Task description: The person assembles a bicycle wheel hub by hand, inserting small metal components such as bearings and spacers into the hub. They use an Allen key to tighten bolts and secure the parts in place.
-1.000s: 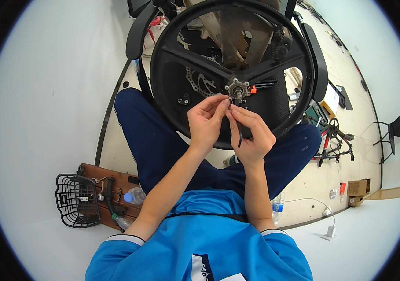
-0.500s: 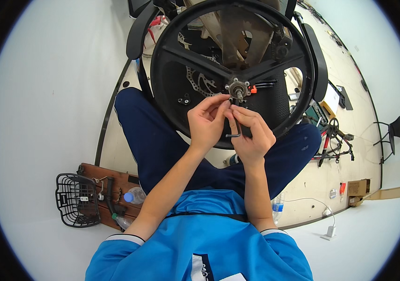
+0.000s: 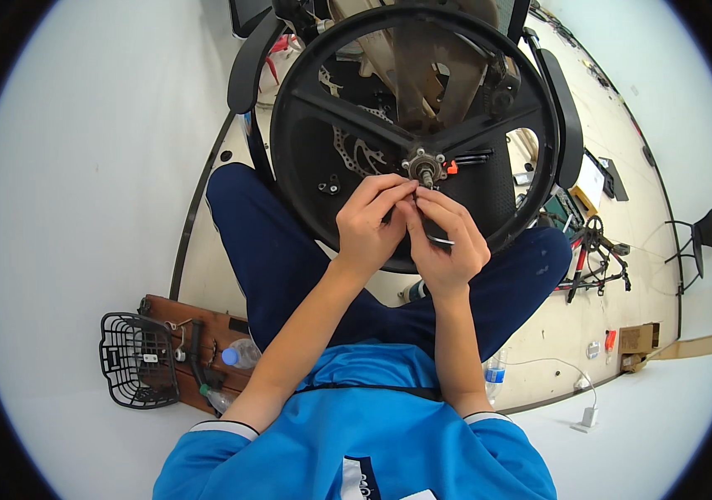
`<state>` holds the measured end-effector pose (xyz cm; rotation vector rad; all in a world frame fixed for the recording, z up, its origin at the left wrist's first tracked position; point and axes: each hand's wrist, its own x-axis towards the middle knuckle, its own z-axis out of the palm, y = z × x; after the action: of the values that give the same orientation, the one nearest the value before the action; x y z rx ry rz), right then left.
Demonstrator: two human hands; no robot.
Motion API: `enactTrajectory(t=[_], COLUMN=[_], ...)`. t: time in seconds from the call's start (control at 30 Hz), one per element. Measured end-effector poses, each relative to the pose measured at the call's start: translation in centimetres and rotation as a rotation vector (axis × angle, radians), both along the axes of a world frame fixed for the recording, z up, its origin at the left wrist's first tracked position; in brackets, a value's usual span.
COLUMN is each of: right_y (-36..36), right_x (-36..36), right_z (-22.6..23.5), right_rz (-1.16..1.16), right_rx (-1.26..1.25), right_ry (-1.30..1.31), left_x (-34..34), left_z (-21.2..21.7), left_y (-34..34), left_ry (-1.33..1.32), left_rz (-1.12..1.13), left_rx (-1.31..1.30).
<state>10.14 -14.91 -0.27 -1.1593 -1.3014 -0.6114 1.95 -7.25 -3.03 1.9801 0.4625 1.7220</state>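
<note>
Head view: L hand (image 3: 368, 227) & R hand (image 3: 450, 246) both up at a black wheel (image 3: 347, 123), just below its hub (image 3: 425, 167), fingertips nearly meeting. R hand pinched nearly closed on a hex key (image 3: 441, 242), its bent end poking out btwn thumb & fingers; other end hidden, so can't tell if it's seated in anything. L hand: fingers bent, thumb close to fingertips; can't tell what, if anything, it has hold of.

Wheel lies flat over an office chair, btwn L armrest (image 3: 252, 67) & R armrest (image 3: 570, 125). Thru its gaps: a brake disc (image 3: 342, 146) to the L of the hub; a small orange piece (image 3: 452, 167) just R of it, w/ black rods (image 3: 472, 157) alongside.

Floor, L side: black basket (image 3: 135, 362) by a brown wooden board (image 3: 222, 318), plus a clear bottle w/ blue cap (image 3: 246, 354). R side: red-&-black bike frame (image 3: 596, 258), cardboard box (image 3: 639, 337), white plug (image 3: 590, 415) w/ cord.
</note>
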Motion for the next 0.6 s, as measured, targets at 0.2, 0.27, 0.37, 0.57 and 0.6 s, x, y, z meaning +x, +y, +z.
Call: enactTrajectory(t=[0.2,0.27,0.37,0.57,0.6], right_y=[-0.4,-0.3,0.0,0.0,-0.1], right_x=[0.3,0.3,0.4,0.2,0.0], right_z=[-0.4,-0.7,-1.3,-0.2,0.3], right_rz=[0.058,0.063,0.057,0.084,0.092], right_rx=[-0.068,-0.051,-0.018,-0.064,-0.078], right_ry=[-0.063,-0.049,-0.022,-0.001,-0.012], left_x=[-0.2,-0.3,-0.2,-0.2,-0.2], left_z=[0.2,0.2,-0.3,-0.1,-0.1], left_y=[0.3,0.5,0.5,0.5,0.4], left_ry=[0.030,0.011,-0.036,-0.028,-0.017], left_rz=[-0.011,-0.004,-0.014,-0.062,-0.057], left_rx=[0.083,0.109,0.098,0.087,0.089])
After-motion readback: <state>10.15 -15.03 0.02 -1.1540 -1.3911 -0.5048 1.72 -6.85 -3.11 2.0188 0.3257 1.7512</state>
